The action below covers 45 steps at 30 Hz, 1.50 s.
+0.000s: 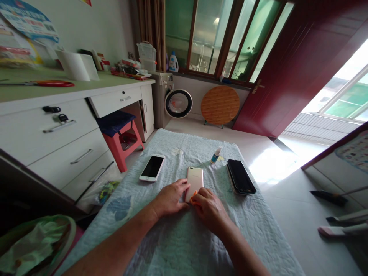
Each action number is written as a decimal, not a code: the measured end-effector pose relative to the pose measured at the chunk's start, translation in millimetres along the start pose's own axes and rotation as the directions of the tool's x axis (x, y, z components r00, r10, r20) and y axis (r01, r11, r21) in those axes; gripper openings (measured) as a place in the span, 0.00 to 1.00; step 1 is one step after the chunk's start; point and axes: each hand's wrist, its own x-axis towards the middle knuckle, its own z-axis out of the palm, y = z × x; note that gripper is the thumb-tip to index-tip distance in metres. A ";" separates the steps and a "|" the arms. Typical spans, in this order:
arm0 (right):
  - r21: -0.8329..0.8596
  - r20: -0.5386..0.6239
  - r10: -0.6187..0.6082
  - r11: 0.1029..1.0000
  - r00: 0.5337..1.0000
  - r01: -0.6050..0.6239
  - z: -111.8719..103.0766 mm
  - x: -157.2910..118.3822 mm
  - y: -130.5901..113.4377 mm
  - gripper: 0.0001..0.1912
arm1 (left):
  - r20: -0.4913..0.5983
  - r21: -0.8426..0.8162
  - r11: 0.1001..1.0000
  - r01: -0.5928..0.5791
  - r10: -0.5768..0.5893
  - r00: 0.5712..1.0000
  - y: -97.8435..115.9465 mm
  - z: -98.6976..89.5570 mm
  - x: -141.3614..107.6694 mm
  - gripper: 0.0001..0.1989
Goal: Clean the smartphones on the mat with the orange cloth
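Note:
A pale gold phone (195,178) lies face down on the blue quilted cloth (178,145). My left hand (171,197) holds the phone by its left edge and lower left corner. An orange cloth (194,195) is bunched under the fingers of my right hand (208,205), which presses it on the phone's lower right part. To the left lies a white phone (152,168) with a dark screen. On the right, a black phone (241,177) rests on top of another flat item. A small spray bottle (216,155) stands between the gold and black phones, farther back.
A desk (115,90) with drawers runs along the left, a red stool (122,142) beside it. At the lower left is a bin (73,226). A washing machine (161,92) and a round wooden tabletop (220,105) are at the back.

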 end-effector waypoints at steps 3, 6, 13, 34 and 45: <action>-0.049 -0.041 -0.058 0.997 0.997 0.056 12.1 6.0 -7.8 0.07 | 0.021 -0.013 1.000 -0.026 0.026 0.999 1.3 -3.0 0.2 0.32; -0.089 -0.056 -0.092 0.992 0.994 0.087 20.8 10.3 -10.9 0.05 | 0.036 -0.014 0.999 -0.047 0.048 0.998 2.4 -5.3 -0.1 0.29; -0.072 -0.048 -0.084 0.994 0.995 0.080 17.9 9.4 -10.4 0.05 | 0.035 0.009 0.998 -0.055 0.055 0.998 -1.3 -2.2 0.4 0.31; 0.028 -0.123 0.120 0.993 0.985 -0.117 -2.2 12.7 27.9 0.11 | 0.005 0.045 0.999 0.016 -0.016 1.000 0.8 -2.6 -1.5 0.29; -0.059 -0.058 0.024 0.998 0.998 -0.027 2.3 8.5 0.4 0.09 | -0.035 0.018 0.999 -0.029 0.029 0.999 -2.8 0.8 0.0 0.26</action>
